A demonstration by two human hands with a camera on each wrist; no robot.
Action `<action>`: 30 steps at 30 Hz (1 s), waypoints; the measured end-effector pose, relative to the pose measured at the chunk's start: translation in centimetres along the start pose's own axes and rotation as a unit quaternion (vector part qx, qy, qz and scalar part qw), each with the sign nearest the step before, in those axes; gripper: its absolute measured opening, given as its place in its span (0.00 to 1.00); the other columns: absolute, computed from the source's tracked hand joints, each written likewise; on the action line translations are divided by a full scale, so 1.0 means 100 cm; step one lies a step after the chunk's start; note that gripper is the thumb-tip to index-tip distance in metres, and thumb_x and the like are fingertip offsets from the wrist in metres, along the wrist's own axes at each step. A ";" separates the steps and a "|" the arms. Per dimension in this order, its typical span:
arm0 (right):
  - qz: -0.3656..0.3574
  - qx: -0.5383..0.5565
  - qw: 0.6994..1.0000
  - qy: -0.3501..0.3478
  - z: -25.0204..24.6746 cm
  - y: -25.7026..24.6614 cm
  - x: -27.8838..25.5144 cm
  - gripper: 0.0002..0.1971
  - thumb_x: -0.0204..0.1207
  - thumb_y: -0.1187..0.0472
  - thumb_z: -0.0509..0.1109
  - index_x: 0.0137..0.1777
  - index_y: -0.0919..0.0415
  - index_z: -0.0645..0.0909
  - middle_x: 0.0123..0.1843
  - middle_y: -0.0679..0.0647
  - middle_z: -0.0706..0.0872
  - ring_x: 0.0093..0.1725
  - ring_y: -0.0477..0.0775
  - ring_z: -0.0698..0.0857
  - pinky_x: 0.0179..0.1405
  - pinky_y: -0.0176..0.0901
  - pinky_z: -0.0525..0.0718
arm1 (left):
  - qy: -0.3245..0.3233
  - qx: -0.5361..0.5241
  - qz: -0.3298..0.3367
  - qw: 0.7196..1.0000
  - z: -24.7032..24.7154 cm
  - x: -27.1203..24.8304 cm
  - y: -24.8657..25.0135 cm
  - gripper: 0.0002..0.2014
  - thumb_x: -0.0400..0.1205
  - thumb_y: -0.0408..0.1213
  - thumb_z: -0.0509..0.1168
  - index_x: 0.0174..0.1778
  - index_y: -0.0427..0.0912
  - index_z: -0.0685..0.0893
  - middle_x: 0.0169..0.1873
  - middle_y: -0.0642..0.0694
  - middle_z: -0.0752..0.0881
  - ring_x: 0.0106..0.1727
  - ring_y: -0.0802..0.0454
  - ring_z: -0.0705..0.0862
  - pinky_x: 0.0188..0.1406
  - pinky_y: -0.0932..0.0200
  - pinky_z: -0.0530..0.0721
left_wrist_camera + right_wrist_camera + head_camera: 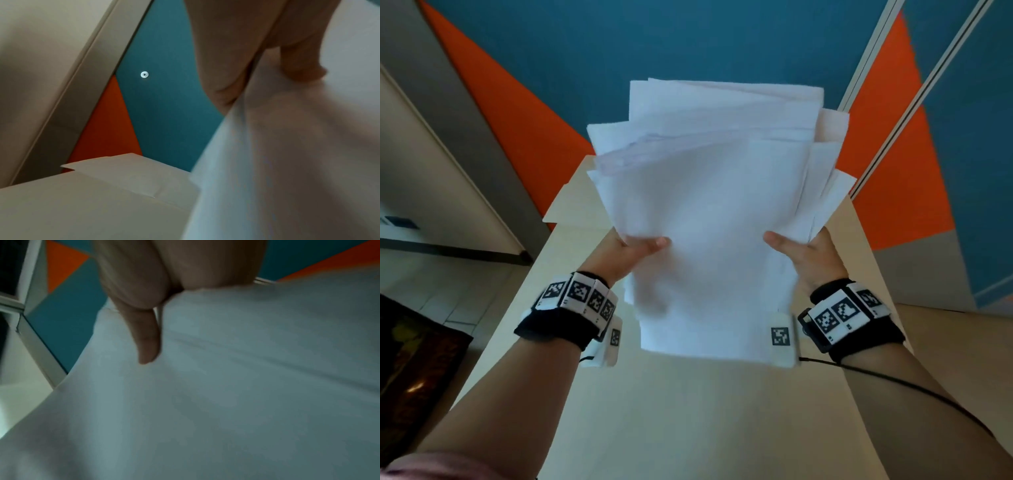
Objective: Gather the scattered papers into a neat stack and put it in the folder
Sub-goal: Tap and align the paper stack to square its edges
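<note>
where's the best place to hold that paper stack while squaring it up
By its two long side edges near the lower half, one hand from each side, as the left hand and right hand do now. The paper stack stands upright with its top sheets fanned unevenly, so side grips let it be tapped square.

Head view: was bright and evenly lit; the papers point(705, 212) were washed pale, their lower edge smeared by motion blur.
Edges: the wall lines bent with wide-angle distortion.
Left wrist view: was dimmer, soft, the thumb point(296, 65) out of focus.
Right wrist view: was dark, greenish, blurred throughout; the papers were shadowed.
</note>
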State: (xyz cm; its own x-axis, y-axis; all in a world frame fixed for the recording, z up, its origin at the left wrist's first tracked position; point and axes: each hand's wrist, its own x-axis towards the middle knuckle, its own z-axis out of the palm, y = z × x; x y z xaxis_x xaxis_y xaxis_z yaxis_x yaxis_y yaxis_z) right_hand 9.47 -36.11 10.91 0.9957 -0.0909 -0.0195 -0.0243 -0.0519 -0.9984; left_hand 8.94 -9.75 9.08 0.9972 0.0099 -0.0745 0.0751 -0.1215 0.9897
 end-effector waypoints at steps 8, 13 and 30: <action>-0.007 -0.047 0.999 0.023 0.001 -0.003 -0.002 0.14 0.70 0.61 0.76 0.47 0.63 0.73 0.37 0.40 0.79 0.43 0.37 0.80 0.51 0.32 0.72 | 0.037 -0.149 0.036 0.988 -0.004 0.001 0.006 0.15 0.65 0.33 0.75 0.47 0.46 0.87 0.40 0.53 0.92 0.47 0.54 0.90 0.49 0.57 0.87; -0.025 -0.061 0.998 0.017 0.012 -0.004 -0.013 0.13 0.74 0.65 0.72 0.33 0.53 0.73 0.23 0.33 0.82 0.28 0.22 0.80 0.33 0.13 0.73 | 0.122 -0.180 0.084 0.973 0.005 -0.002 0.016 0.09 0.74 0.24 0.68 0.47 0.40 0.83 0.31 0.57 0.90 0.36 0.66 0.88 0.38 0.70 0.84; -0.028 0.001 0.999 0.028 0.004 0.018 -0.010 0.24 0.63 0.67 0.80 0.59 0.55 0.81 0.53 0.47 0.88 0.52 0.36 0.87 0.57 0.35 0.83 | 0.026 -0.149 0.082 0.985 0.007 0.004 -0.009 0.18 0.68 0.21 0.73 0.52 0.40 0.84 0.40 0.51 0.92 0.45 0.52 0.90 0.45 0.58 0.87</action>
State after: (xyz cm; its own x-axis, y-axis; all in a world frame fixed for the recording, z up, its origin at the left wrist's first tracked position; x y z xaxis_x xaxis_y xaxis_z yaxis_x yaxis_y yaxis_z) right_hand 8.43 -35.71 9.09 0.9889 -0.1433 0.0390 0.0312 -0.0558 -0.9980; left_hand 9.25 -10.31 8.07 0.9939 0.0655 0.0890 -0.0990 0.1702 0.9804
